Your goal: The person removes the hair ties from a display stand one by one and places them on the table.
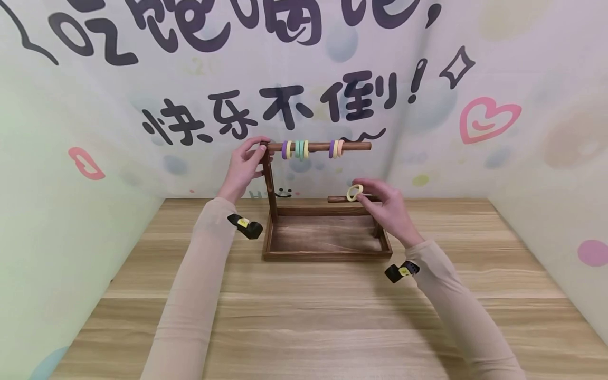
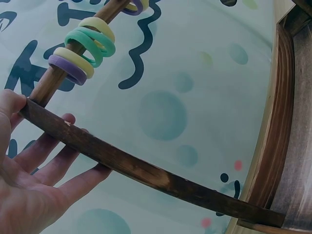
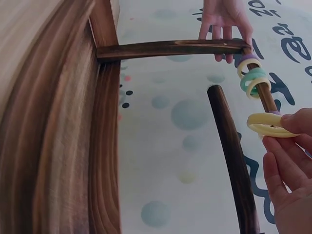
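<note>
A dark wooden rack point(image 1: 328, 256) with a tray base carries an upper rod point(image 1: 356, 146) and a shorter lower rod point(image 3: 229, 146). My left hand point(image 1: 243, 168) holds the top of its left post point(image 2: 141, 173), thumb at the end and fingers behind. Purple, yellow, teal and peach hair ties point(image 1: 302, 150) hang around the upper rod in groups. Between thumb and fingertips my right hand point(image 1: 387, 205) pinches a pale yellow hair tie point(image 3: 265, 125). This tie is beside the lower rod in the right wrist view, not around it; the rod's free end is bare.
The rack stands toward the back of a wood-grain table point(image 1: 304, 316). Close behind it rises a pale printed wall sheet point(image 1: 214, 68) with dark lettering, and more sheeting borders both sides. Black wrist cameras point(image 1: 247, 226) sit on both sleeves.
</note>
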Tool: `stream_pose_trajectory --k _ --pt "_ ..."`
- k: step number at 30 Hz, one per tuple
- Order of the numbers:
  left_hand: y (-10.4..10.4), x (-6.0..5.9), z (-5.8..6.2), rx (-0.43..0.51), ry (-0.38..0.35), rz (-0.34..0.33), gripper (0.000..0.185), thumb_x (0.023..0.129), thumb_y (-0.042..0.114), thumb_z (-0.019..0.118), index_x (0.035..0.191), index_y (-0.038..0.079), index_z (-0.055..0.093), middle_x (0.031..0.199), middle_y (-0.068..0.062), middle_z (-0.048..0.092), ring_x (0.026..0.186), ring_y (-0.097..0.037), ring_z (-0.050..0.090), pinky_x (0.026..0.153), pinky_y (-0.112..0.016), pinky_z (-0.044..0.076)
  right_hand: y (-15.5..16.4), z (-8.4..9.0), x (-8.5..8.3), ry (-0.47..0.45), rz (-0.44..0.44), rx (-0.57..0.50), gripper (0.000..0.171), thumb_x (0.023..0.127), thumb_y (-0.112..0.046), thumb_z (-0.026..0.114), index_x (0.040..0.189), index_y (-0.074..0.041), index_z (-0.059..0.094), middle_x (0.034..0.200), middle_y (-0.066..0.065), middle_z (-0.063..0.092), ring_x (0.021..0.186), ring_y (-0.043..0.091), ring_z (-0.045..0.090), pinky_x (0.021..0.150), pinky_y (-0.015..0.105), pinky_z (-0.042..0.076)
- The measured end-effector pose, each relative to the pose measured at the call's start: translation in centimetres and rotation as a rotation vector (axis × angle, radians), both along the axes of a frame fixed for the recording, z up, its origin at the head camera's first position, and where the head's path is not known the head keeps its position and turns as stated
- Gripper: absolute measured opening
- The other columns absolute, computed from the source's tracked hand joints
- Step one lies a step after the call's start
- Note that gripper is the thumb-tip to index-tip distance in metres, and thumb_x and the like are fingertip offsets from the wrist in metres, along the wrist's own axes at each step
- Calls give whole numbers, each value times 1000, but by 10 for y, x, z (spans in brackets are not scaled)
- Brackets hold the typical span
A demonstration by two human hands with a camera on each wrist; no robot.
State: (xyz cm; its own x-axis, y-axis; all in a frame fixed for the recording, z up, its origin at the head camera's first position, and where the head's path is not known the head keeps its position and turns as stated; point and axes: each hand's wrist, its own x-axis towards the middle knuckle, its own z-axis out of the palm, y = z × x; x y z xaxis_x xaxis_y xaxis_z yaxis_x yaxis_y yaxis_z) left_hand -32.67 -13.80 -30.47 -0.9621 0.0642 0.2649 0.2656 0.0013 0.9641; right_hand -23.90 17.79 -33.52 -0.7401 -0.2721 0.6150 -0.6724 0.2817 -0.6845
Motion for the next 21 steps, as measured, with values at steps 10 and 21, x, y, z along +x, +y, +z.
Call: stream_pose_trajectory --k 10,21 --pt "1 0 2 -3 -9 -3 26 102 19 50 126 10 58 118 -25 60 111 -36 58 89 -55 49 -4 -32 -13 -114 92 -80 36 89 13 59 125 10 56 124 23 58 107 42 57 84 34 54" --pt "0 -2 1 2 0 -4 26 102 18 51 125 10 59 116 -25 62 110 -37 57 89 -56 48 -19 -50 -8 -124 170 -35 35 91 6 62 126 3 59 123 18 61 107 28 61 87 33 53"
